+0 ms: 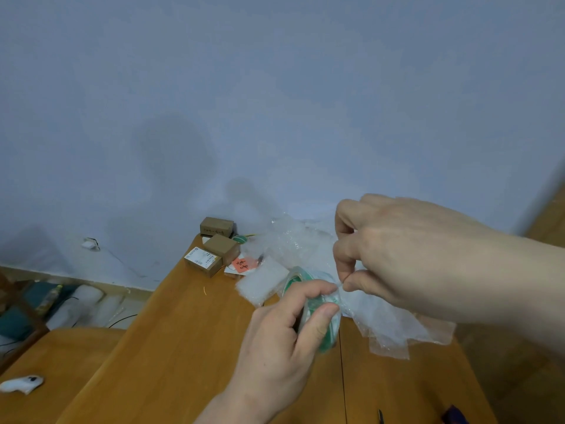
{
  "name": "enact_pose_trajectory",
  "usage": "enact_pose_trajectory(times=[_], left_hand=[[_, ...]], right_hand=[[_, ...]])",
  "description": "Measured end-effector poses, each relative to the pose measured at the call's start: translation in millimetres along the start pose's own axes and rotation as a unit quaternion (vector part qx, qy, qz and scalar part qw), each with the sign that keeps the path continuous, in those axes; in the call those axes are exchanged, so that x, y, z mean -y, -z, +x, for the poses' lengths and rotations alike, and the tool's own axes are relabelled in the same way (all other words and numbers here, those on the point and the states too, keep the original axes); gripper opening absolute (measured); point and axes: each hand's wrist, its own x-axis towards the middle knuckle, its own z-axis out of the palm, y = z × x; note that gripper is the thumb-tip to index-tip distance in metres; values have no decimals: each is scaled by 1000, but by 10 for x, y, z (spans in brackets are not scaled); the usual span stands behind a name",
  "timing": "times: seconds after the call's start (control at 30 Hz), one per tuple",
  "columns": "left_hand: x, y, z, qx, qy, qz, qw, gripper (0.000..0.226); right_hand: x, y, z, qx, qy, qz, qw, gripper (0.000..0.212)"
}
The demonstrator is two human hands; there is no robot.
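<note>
My left hand (284, 335) grips a roll of clear tape with a green core (328, 319), held above the wooden table (189, 338). The fingers and thumb curl round the roll's rim. My right hand (394, 255) is just above and right of it, thumb and forefinger pinching the thin free end of the tape (340, 286) at the top of the roll. Most of the roll is hidden by my left fingers.
Crumpled bubble wrap and clear plastic (305, 249) lie behind and under my hands. Small cardboard boxes (214, 246) and a red note (241, 265) sit at the table's far end by the wall. A white object (23, 384) lies on a lower surface at left.
</note>
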Motion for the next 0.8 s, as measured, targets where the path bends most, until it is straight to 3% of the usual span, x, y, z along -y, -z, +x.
enact_pose_trajectory(times=[0.2, 0.33, 0.53, 0.8], left_hand=[[-136, -3, -5, 59, 43, -98, 993, 31], [-182, -17, -33, 92, 96, -174, 976, 66], [-289, -62, -45, 132, 98, -204, 965, 79], [-360, -193, -17, 24, 114, -160, 980, 65]], right_hand=[[-171, 6, 61, 1, 29, -30, 999, 35], [-256, -52, 92, 27, 15, 88, 996, 24], [-362, -144, 120, 45, 10, 237, 970, 12], [-391, -273, 148, 10, -3, 228, 974, 15]])
